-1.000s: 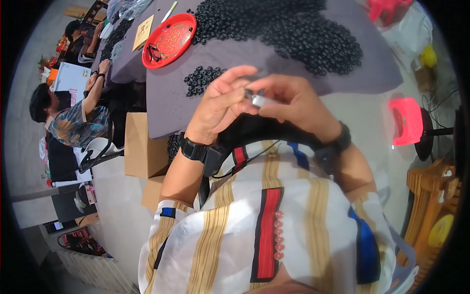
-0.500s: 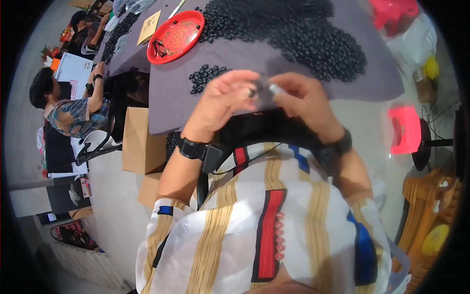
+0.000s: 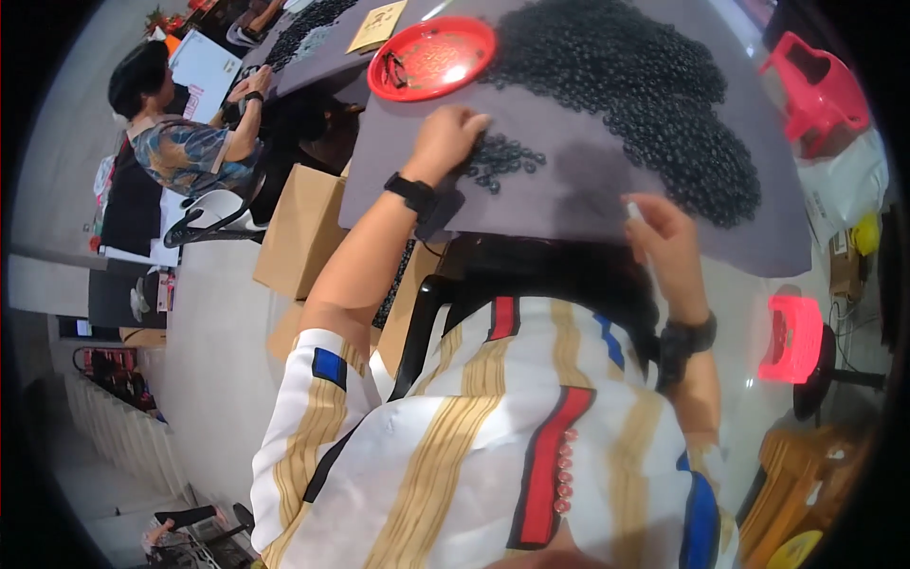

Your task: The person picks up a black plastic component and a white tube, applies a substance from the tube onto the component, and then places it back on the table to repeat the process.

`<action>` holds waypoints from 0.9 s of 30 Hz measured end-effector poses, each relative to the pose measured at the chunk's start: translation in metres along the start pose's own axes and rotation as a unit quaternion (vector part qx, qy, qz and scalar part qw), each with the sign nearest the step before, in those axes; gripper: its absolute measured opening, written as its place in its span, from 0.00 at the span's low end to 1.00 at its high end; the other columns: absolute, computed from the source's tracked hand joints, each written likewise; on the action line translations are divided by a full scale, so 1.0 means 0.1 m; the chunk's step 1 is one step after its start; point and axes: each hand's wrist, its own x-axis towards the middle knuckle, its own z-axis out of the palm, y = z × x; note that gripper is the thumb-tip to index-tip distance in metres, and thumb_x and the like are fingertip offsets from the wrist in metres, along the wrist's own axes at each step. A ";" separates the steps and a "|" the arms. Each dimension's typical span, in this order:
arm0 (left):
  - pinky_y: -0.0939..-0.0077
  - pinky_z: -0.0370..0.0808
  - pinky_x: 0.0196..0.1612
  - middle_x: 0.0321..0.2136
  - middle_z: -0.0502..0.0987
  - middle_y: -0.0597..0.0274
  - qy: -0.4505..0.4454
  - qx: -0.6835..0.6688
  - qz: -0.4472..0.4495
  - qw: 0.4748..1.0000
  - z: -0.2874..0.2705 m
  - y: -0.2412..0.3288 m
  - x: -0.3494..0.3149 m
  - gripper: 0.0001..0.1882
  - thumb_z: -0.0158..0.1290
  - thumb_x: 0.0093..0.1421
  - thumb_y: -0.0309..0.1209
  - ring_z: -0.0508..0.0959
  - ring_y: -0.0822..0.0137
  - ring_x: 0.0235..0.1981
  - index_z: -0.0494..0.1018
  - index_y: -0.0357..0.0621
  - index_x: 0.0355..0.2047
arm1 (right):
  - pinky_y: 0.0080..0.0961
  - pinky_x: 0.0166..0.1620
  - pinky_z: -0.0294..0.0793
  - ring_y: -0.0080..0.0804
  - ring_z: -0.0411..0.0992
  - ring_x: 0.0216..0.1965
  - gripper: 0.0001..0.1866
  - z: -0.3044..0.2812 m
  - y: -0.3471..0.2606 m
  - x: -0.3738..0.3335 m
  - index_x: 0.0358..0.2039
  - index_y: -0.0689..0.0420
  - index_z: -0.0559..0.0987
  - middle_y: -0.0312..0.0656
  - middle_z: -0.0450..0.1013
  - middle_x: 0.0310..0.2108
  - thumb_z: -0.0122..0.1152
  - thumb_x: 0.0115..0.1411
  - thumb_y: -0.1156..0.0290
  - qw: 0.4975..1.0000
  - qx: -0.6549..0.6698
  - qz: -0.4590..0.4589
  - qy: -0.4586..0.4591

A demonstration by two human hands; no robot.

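A small pile of round black ring-like pieces [image 3: 502, 163] lies on the grey-covered table. At its left edge is my left hand [image 3: 445, 142], its fingers drawn together; whatever they pinch is hidden. Just over the table's near edge, my right hand [image 3: 671, 242] grips a thin white stick-like tool [image 3: 635, 212] between thumb and fingers. Its kind is too small to tell. A much larger heap of the same black pieces [image 3: 654, 114] spreads over the far right of the table.
Beyond my left hand stands a red round tray [image 3: 471, 68] with small dark things in it. A yellow paper [image 3: 376, 26] lies behind. Cardboard boxes [image 3: 301, 230] stand left below the table; pink stools [image 3: 794, 339] are at right. Another person [image 3: 194, 142] sits at left.
My hands were together above the table's near edge. The left has moved left to the small pile; the right has drawn away to the right with the white tool. The view has shifted.
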 end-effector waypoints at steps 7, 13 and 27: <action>0.56 0.72 0.43 0.33 0.76 0.41 -0.029 0.121 0.063 0.990 0.11 0.35 -0.15 0.19 0.58 0.53 0.43 0.75 0.44 0.39 0.77 0.36 0.31 | 0.10 0.22 0.60 0.13 0.64 0.19 0.13 -0.03 0.05 0.02 0.45 0.60 0.77 0.31 0.71 0.24 0.56 0.58 0.77 0.999 0.004 -0.005 -0.032; 0.57 0.71 0.46 0.39 0.75 0.44 -0.021 0.110 0.115 0.987 0.14 0.33 -0.22 0.17 0.58 0.55 0.40 0.74 0.46 0.43 0.77 0.38 0.37 | 0.11 0.23 0.61 0.13 0.63 0.20 0.13 -0.17 0.03 -0.05 0.45 0.58 0.77 0.30 0.71 0.23 0.55 0.59 0.76 0.999 -0.042 -0.012 0.021; 0.60 0.74 0.40 0.33 0.77 0.48 -0.131 0.069 0.291 0.945 1.20 1.56 0.07 0.09 0.55 0.52 0.26 0.77 0.49 0.37 0.75 0.40 0.36 | 0.10 0.22 0.60 0.13 0.64 0.21 0.13 -0.69 0.15 -0.23 0.46 0.59 0.76 0.30 0.70 0.24 0.55 0.61 0.76 0.992 0.026 -0.031 0.121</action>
